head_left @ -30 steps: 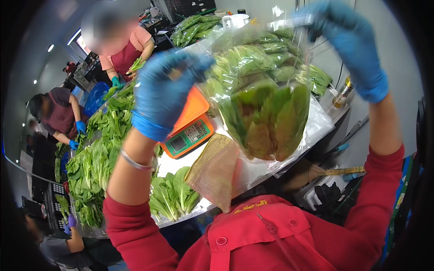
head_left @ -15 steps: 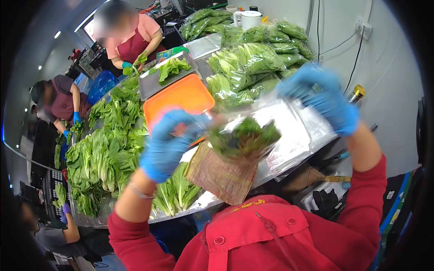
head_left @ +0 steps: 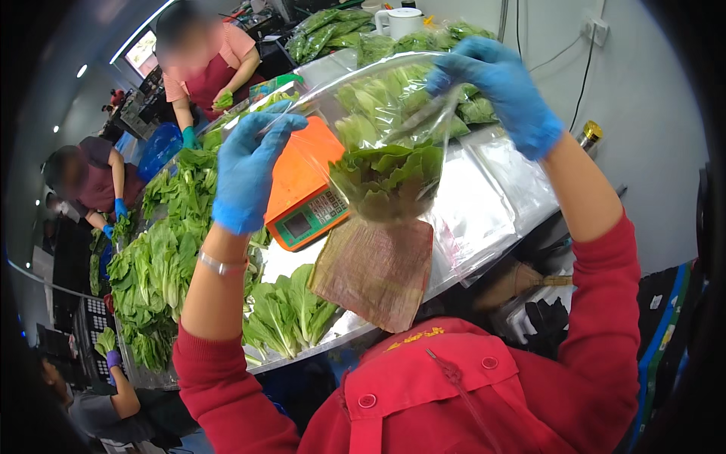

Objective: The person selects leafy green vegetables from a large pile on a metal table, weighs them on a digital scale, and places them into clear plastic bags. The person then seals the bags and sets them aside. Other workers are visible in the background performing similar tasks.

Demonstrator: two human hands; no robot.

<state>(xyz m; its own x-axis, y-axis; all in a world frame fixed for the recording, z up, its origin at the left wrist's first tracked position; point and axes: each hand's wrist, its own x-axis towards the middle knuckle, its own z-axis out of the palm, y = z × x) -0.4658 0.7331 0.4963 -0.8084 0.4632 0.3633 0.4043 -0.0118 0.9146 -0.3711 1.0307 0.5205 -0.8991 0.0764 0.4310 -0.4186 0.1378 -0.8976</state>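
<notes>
My left hand [head_left: 253, 163], in a blue glove, pinches the left side of a clear plastic bag [head_left: 431, 113]. The bag's right top edge is in my gloved right hand [head_left: 499, 94], its fingers closed. Spread between both hands, the bag holds dark green leafy vegetables [head_left: 389, 174] at its bottom. It hangs above a brownish woven cloth [head_left: 374, 272] at the table's near edge. Behind my left hand stands an orange scale [head_left: 306, 178] with a small display and keypad.
Loose leafy greens [head_left: 162, 268] are heaped along the left, and a smaller bunch [head_left: 287, 314] lies nearer me. Flat clear bags [head_left: 484, 200] are stacked on the right. Filled bags [head_left: 325, 38] and a white mug [head_left: 399, 23] stand at the back. Co-workers handle greens across and left.
My hands have moved apart and up, drawing the bag taut between them. The greens inside, blurred before, now hang still. The scale's keypad has come into view.
</notes>
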